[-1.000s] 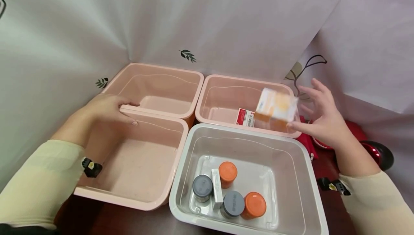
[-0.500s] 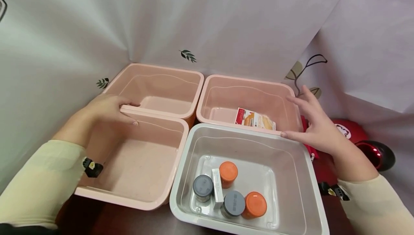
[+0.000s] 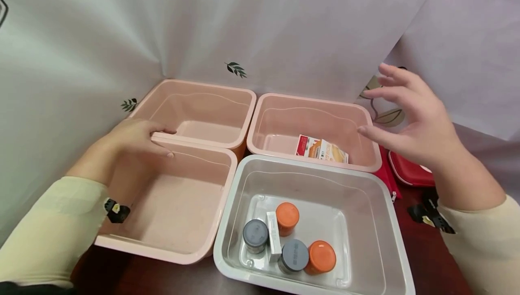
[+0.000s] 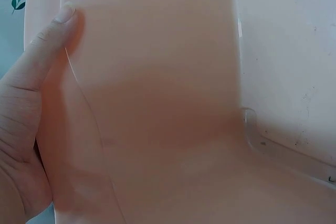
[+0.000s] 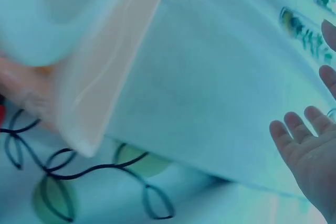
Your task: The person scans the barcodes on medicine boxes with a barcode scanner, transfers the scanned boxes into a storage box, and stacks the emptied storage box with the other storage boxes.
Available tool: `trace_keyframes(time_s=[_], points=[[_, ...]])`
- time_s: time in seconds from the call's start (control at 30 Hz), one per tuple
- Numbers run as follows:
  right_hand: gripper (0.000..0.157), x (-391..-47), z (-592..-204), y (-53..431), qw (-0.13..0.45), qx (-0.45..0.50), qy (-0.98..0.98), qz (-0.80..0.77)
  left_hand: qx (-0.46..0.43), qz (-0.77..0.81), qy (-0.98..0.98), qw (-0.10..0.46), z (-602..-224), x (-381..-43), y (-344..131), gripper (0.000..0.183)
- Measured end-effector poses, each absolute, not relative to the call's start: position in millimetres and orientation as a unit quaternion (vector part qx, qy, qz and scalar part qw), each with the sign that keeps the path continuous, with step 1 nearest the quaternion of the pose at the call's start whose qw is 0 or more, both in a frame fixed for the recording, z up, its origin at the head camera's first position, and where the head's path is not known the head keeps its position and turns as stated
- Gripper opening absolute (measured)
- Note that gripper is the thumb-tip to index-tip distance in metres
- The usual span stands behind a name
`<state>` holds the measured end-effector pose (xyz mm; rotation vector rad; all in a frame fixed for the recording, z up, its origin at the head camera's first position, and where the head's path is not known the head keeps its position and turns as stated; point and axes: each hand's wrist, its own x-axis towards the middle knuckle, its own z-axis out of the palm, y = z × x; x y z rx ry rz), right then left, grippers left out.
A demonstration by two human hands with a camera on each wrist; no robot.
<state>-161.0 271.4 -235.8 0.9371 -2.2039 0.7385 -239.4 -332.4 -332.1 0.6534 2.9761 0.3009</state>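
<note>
My left hand (image 3: pixel 136 137) grips the rim of the front left pink bin (image 3: pixel 184 256), its thumb down the inner wall. In the left wrist view the thumb (image 4: pixel 50 40) lies along that wall. My right hand (image 3: pixel 420 119) hovers, fingers spread and holding nothing, to the right of the back right pink bin (image 3: pixel 308 99). Inside that bin lie a red-and-white box (image 3: pixel 302 145) and an orange-and-white box (image 3: pixel 331 151), partly hidden by the near rim. A grey bin (image 3: pixel 365 205) in front holds grey-lidded jars (image 3: pixel 255 233), orange-lidded jars (image 3: pixel 321 256) and a slim white box (image 3: pixel 273 236).
Another pink bin (image 3: pixel 209 92) stands at the back left. Right of the bins, a red case (image 3: pixel 410 168) lies on the dark table (image 3: pixel 426 241). Patterned white cloth (image 3: pixel 284 29) rises close behind the bins and at both sides.
The orange-and-white box dropped from beside my right hand into the back right bin, next to the red-and-white box. My right hand then rose and moved right. My left hand stayed put.
</note>
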Motion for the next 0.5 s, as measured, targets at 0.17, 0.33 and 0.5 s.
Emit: trace_keyframes(time_s=[0.17,0.33,0.5], points=[[0.076,-154.2,-220.6,241.6,0.341,0.389,-0.801,0.302,0.211,0.095,0.972,0.044,-332.5,-237.0,-334.4,0.08],[0.06,-147.9,-225.4,207.1,0.326,0.458,-0.761,0.325,0.21,0.094,0.972,0.043,-331.1,-236.3,-333.8,0.079],[0.04,-143.5,-249.1,177.0,0.258,0.521,-0.745,0.327,0.209,0.094,0.972,0.044,-329.9,-236.2,-330.9,0.079]])
